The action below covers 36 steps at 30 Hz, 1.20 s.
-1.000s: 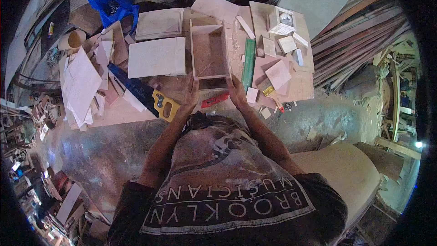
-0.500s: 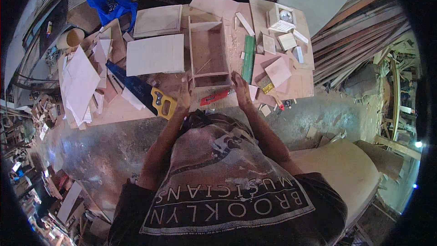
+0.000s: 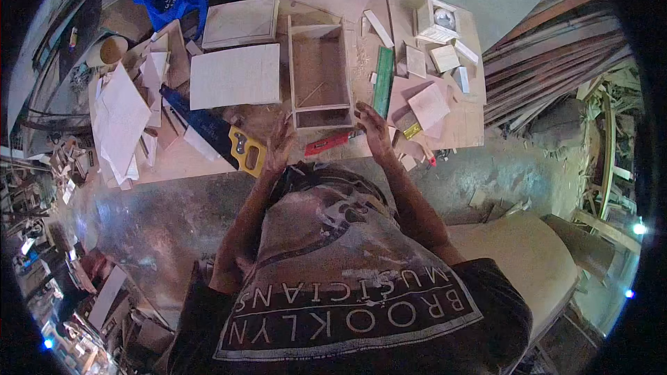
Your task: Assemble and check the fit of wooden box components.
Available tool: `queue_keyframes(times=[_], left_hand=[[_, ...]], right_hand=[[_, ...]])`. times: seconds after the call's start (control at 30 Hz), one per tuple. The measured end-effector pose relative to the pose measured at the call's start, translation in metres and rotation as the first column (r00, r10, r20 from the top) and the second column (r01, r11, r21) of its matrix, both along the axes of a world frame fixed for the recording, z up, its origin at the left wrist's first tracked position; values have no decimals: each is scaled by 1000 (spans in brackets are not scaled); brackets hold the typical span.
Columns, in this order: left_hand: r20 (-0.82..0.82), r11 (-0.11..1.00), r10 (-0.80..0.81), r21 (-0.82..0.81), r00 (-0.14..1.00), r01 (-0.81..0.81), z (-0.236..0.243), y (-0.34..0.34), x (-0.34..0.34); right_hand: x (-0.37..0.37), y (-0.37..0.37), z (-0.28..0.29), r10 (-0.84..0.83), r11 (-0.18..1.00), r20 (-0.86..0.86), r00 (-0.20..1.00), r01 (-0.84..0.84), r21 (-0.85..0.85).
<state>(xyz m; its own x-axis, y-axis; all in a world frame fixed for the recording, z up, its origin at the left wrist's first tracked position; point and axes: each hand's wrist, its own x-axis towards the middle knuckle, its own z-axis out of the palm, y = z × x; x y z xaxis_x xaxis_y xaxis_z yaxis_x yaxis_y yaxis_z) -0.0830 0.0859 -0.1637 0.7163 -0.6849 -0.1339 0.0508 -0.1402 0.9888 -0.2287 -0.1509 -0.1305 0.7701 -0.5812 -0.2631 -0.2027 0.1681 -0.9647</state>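
Observation:
An open wooden box (image 3: 321, 117) lies on the work table in front of me, with a divider across its near end and a thin stick inside. My left hand (image 3: 279, 146) is beside its near left corner, fingers stretched out. At the near right corner is my right hand (image 3: 374, 129), its fingers apart and close to the box side. Whether either hand's fingertips touch the wood, I cannot tell. A red-handled tool (image 3: 326, 144) lies between my hands, below the box. Left of my left hand rests a handsaw with a yellow handle (image 3: 247, 152) and dark blade.
Flat wooden panels (image 3: 235, 76) lie left of the box. A green strip (image 3: 383, 82), small wood blocks (image 3: 443, 59) and a pale wooden piece with a round silvery face (image 3: 445, 19) are on the right. Scrap sheets (image 3: 119, 118) and a blue bag (image 3: 167, 0) occupy the left.
The whole view has shifted slightly, with the table a little higher in the picture. Both hands stay beside the box, their fingers moved only slightly.

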Motion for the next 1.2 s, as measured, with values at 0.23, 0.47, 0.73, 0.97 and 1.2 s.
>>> queue_keyframes(times=[0.23,0.47,0.73,0.97,1.2], left_hand=[[-184,991,-49,-135,982,24,-3,-3,0],[-21,979,152,-132,988,-153,26,-14,-5],[238,986,76,130,968,-109,72,-32,5],[213,948,49,299,976,-113,91,-36,8],[576,946,-104,308,811,-98,82,-53,20]], right_hand=[[4,2,-13,-37,995,-16,999,39,94],[-2,-11,9,27,972,-137,990,-58,-227],[29,1,53,105,733,-51,993,-112,-670],[35,3,44,136,693,-78,988,-151,-704],[44,8,48,125,687,-222,967,-245,-684]])
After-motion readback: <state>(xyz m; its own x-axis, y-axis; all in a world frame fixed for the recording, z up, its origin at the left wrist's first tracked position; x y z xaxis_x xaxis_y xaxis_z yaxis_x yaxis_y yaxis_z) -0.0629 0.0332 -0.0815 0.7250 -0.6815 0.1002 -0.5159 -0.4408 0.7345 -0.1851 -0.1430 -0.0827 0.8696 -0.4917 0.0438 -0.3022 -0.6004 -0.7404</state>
